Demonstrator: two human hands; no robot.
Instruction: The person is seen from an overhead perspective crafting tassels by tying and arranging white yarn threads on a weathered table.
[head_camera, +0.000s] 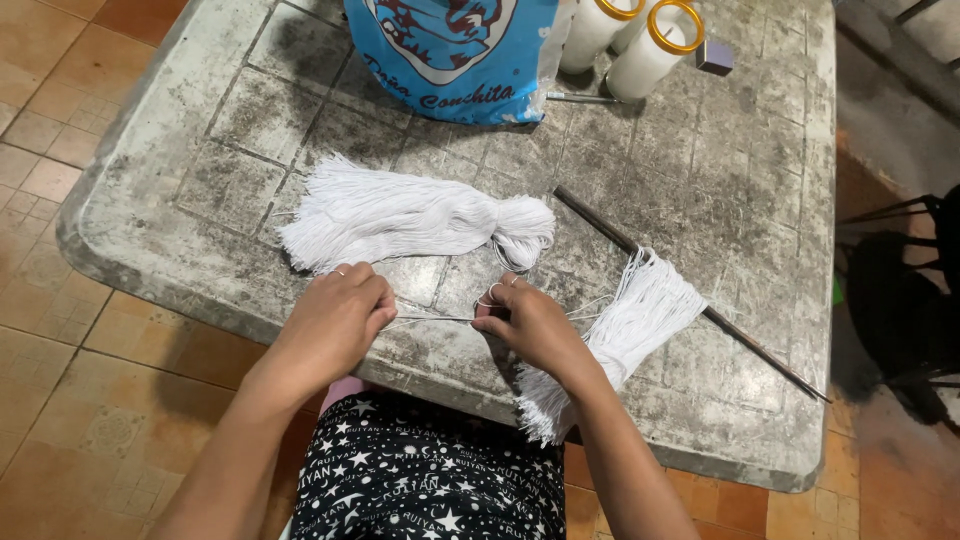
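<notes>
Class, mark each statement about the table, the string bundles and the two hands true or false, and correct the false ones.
1. Both hands, left hand and right hand, pinch a thin string stretched between them. True.
2. The bundle beyond the hands is red. False: it is white.
3. A dark rod lies across the table. True.
4. The blue bag lies on the floor. False: it stands on the table's far side.
5. The candles are black. False: white with yellow rims.

One package: a blue plastic bag (450, 55) at the far edge of the grey table (200, 200), top cut off by the frame. Soft, bulging shape; a white label patch with red and dark blue artwork on its front, dark lettering curving below.
</notes>
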